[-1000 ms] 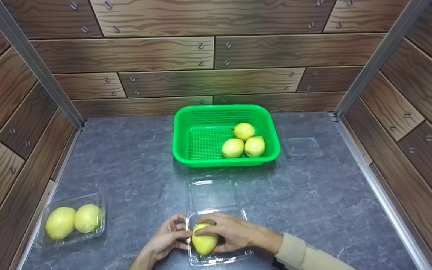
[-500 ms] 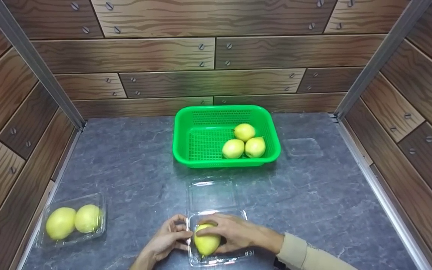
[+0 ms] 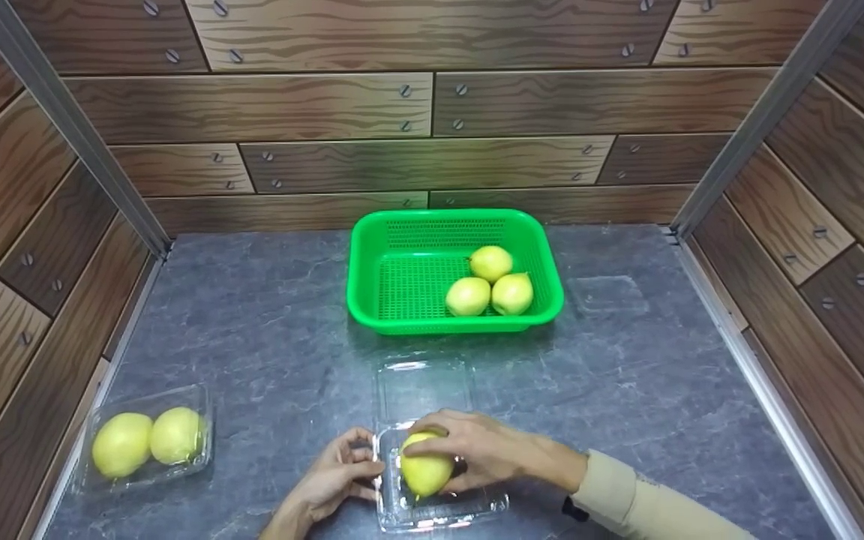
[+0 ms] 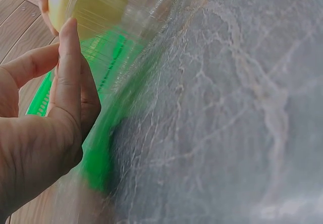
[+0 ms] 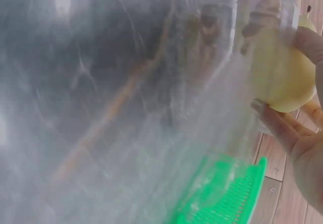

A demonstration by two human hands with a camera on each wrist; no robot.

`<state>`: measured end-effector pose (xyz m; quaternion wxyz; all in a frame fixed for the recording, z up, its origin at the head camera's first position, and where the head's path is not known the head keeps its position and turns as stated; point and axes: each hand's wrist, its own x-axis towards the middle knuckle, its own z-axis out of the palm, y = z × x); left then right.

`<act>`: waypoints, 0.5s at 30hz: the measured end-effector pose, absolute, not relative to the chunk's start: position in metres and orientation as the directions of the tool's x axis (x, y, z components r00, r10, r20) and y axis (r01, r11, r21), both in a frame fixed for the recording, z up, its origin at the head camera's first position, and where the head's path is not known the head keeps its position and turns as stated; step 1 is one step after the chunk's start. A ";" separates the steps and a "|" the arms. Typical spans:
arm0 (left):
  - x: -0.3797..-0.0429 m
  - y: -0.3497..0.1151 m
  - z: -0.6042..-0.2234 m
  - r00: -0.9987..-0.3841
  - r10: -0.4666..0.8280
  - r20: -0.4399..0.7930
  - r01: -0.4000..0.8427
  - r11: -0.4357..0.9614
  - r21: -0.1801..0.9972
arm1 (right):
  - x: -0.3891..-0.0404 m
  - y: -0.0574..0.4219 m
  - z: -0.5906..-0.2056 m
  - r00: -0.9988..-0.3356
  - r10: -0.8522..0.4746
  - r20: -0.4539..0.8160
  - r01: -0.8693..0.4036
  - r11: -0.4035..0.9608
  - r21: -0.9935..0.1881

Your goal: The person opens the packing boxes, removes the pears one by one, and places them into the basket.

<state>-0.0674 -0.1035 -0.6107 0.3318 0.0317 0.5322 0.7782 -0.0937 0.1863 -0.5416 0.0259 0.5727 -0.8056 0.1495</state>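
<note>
In the head view, a clear plastic clamshell container [image 3: 447, 519] lies unfolded at the front, its lid [image 3: 424, 391] flat toward the back. My left hand [image 3: 336, 474] pinches its left rim between thumb and fingers. A yellow-green pear [image 3: 426, 472] is over the container's tray, gripped by my right hand [image 3: 481, 450] from the right with its stem end toward me. In the left wrist view, the thumb and fingertips of my left hand [image 4: 55, 98] meet at the clear wall. The right wrist view shows the pear [image 5: 290, 77] between thumb and fingers, partly behind clear plastic.
Behind the clamshell stands a green basket [image 3: 361, 300] with three pears [image 3: 468, 296] at its right side. A closed clear clamshell [image 3: 203, 405] with two pears [image 3: 122, 446] lies at the left. A flat clear plastic piece [image 3: 608, 294] lies right of the basket.
My right hand has moved the pear a little right and farther from me, over the tray. The left hand stays at the container's left rim.
</note>
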 end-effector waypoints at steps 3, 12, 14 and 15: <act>-0.068 -0.104 -0.611 -0.778 0.551 -0.302 -0.481 -0.214 0.850 | -0.097 0.191 -0.533 -0.347 -0.915 0.207 -0.932 0.312 -0.184; -0.068 -0.103 -0.610 -0.779 0.544 -0.312 -0.483 -0.203 0.852 | -0.116 0.207 -0.503 -0.385 -0.896 0.219 -0.922 0.367 -0.121; -0.068 -0.103 -0.609 -0.777 0.546 -0.315 -0.484 -0.198 0.852 | -0.121 0.212 -0.497 -0.393 -0.888 0.239 -0.919 0.374 -0.122; -0.068 -0.103 -0.609 -0.775 0.547 -0.316 -0.486 -0.196 0.852 | -0.124 0.214 -0.494 -0.397 -0.883 0.252 -0.918 0.378 -0.121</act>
